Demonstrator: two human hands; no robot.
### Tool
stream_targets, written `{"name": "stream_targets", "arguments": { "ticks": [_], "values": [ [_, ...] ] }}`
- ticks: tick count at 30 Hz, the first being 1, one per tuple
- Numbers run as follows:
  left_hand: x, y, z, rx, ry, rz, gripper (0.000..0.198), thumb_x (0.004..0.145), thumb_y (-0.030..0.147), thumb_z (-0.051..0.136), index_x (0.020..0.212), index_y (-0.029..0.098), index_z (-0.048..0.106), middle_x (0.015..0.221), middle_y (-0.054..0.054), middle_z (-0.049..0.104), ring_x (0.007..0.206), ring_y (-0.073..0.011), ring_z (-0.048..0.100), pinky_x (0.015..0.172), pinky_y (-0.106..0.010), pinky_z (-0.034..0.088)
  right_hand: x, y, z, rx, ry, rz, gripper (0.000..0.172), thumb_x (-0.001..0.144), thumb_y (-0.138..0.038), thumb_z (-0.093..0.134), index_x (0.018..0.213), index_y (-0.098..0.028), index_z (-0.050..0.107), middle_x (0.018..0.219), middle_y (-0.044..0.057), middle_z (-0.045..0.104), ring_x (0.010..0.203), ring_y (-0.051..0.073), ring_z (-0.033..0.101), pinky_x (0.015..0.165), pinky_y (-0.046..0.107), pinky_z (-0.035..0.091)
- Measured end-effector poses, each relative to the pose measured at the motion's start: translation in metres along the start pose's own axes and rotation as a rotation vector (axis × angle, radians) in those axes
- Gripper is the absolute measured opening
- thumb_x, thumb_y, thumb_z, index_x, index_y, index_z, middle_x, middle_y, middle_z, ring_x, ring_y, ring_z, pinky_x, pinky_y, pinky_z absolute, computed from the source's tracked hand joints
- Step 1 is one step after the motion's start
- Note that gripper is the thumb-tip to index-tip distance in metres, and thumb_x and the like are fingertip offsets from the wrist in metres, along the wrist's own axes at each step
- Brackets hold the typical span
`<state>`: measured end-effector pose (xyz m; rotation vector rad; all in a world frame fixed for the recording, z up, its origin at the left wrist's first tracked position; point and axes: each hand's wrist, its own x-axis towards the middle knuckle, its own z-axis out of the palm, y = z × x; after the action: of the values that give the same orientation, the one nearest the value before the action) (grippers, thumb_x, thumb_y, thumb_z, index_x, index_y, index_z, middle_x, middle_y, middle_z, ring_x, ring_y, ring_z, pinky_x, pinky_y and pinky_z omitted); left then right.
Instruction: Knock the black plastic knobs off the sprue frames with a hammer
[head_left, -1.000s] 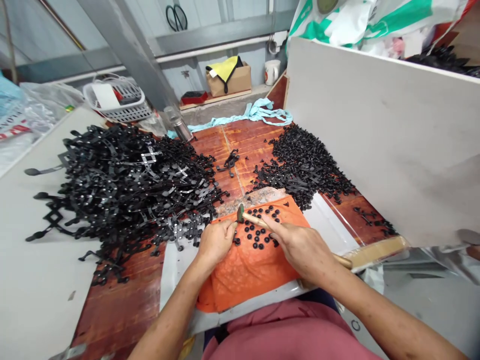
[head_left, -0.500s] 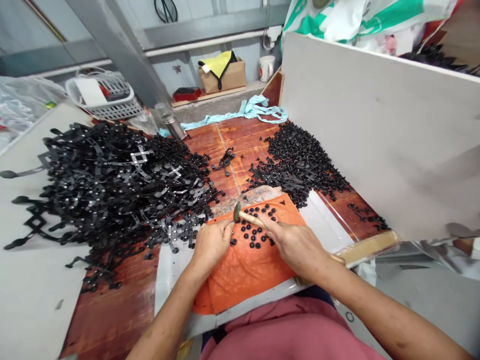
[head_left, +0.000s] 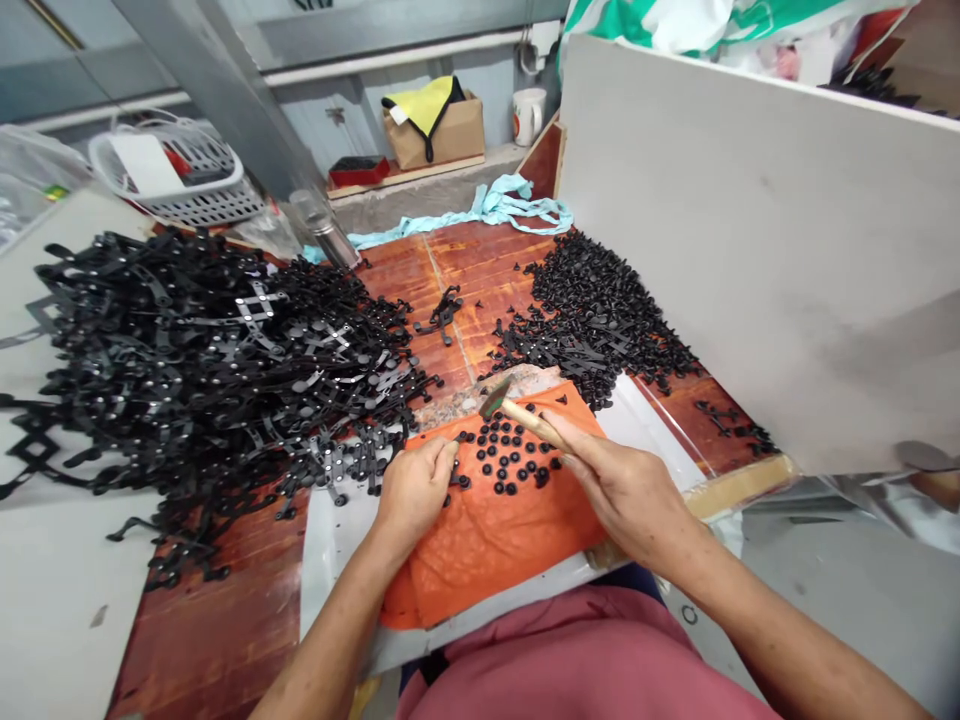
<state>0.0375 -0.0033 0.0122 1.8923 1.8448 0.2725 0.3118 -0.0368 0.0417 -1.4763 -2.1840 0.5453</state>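
The wall (head_left: 361, 120) is of pale blue metal, and a grey beam (head_left: 214, 80) stands against it. A white pipe (head_left: 405, 59) runs along it. The floor (head_left: 817, 590) is grey.

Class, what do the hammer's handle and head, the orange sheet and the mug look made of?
Handle: probably smooth wood, pale tan.
Head: likely metal, dull, dark with greenish tint.
Orange sheet: fabric or thin plastic, fairly matt, softly creased.
Mug: perhaps ceramic, smooth, white, printed.
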Motion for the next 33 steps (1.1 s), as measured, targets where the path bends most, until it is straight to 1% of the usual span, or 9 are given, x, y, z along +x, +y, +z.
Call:
{"name": "stream_targets", "arguments": {
  "ticks": [5,8,11,14,17,20,27,31,33],
  "values": [
    [-0.009,0.001,-0.001,-0.046,-0.008,-0.037,0.037,0.095,0.043,0.031,0.064,0.022,0.038,0.057,0.001,0.045,0.058,-0.0162,0.047,0.062,-0.03,0.025,-0.03,0.016,0.002,-0.002,0.049,0.063,0.048,0.107,-0.031,0.039,0.156,-0.033,0.039,0.13,0.003,0.071,0.098,0.021,0.075,0.079,0.032,0.06],
    [-0.013,0.006,-0.001,-0.074,-0.03,-0.021,0.038,0.095,0.043,0.031,0.064,0.022,0.038,0.057,0.002,0.044,0.059,-0.0157,0.048,0.063,-0.029,0.026,-0.047,0.024,0.004,-0.002,0.073,0.08,0.048,0.107,-0.03,0.04,0.156,-0.032,0.039,0.136,0.003,0.067,0.102,0.021,0.074,0.079,0.03,0.061],
    [-0.014,0.01,0.002,-0.071,-0.043,-0.002,0.038,0.095,0.043,0.031,0.064,0.022,0.039,0.057,0.002,0.045,0.059,-0.0155,0.048,0.063,-0.03,0.026,-0.061,0.03,0.005,-0.003,0.064,0.123,0.049,0.107,-0.03,0.041,0.156,-0.033,0.039,0.136,0.001,0.067,0.104,0.02,0.074,0.077,0.028,0.061],
    [-0.015,0.012,0.004,-0.044,-0.044,0.016,0.039,0.096,0.043,0.031,0.064,0.022,0.039,0.058,0.002,0.045,0.058,-0.0156,0.047,0.063,-0.03,0.026,-0.07,0.035,0.006,-0.021,0.071,0.143,0.048,0.107,-0.03,0.042,0.155,-0.033,0.041,0.141,0.0,0.063,0.11,0.02,0.072,0.084,0.03,0.061],
    [-0.017,0.011,0.005,0.005,-0.056,0.031,0.038,0.098,0.041,0.03,0.066,0.022,0.04,0.058,0.001,0.048,0.059,-0.0161,0.049,0.065,-0.03,0.027,-0.075,0.038,0.008,-0.039,0.065,0.162,0.047,0.107,-0.031,0.041,0.154,-0.031,0.042,0.141,0.001,0.063,0.111,0.021,0.072,0.083,0.03,0.062],
    [-0.018,0.011,0.007,0.073,-0.062,0.038,0.038,0.1,0.039,0.031,0.067,0.023,0.041,0.059,0.001,0.051,0.062,-0.0172,0.051,0.067,-0.031,0.028,-0.077,0.038,0.009,-0.036,0.051,0.172,0.048,0.107,-0.031,0.041,0.155,-0.033,0.041,0.139,0.0,0.064,0.108,0.02,0.073,0.082,0.03,0.063],
    [-0.016,0.015,0.008,0.199,-0.058,0.055,0.038,0.102,0.033,0.034,0.069,0.022,0.049,0.064,-0.001,0.062,0.066,-0.0179,0.059,0.074,-0.031,0.032,-0.075,0.036,0.01,0.002,0.041,0.141,0.047,0.106,-0.031,0.043,0.153,-0.033,0.044,0.138,0.001,0.064,0.111,0.019,0.072,0.092,0.031,0.061],
    [-0.016,0.015,0.006,0.229,-0.072,0.057,0.038,0.102,0.032,0.036,0.07,0.022,0.054,0.066,-0.001,0.065,0.067,-0.0178,0.061,0.074,-0.03,0.034,-0.075,0.036,0.011,0.003,0.024,0.135,0.045,0.107,-0.031,0.043,0.152,-0.032,0.046,0.135,0.003,0.068,0.109,0.02,0.073,0.091,0.033,0.062],
    [-0.016,0.014,0.007,0.241,-0.074,0.078,0.038,0.102,0.032,0.037,0.072,0.022,0.056,0.068,-0.001,0.067,0.068,-0.018,0.062,0.075,-0.031,0.034,-0.075,0.036,0.012,-0.007,0.016,0.119,0.047,0.107,-0.03,0.042,0.154,-0.033,0.042,0.137,0.002,0.066,0.111,0.02,0.072,0.088,0.033,0.062]
  ]
}}
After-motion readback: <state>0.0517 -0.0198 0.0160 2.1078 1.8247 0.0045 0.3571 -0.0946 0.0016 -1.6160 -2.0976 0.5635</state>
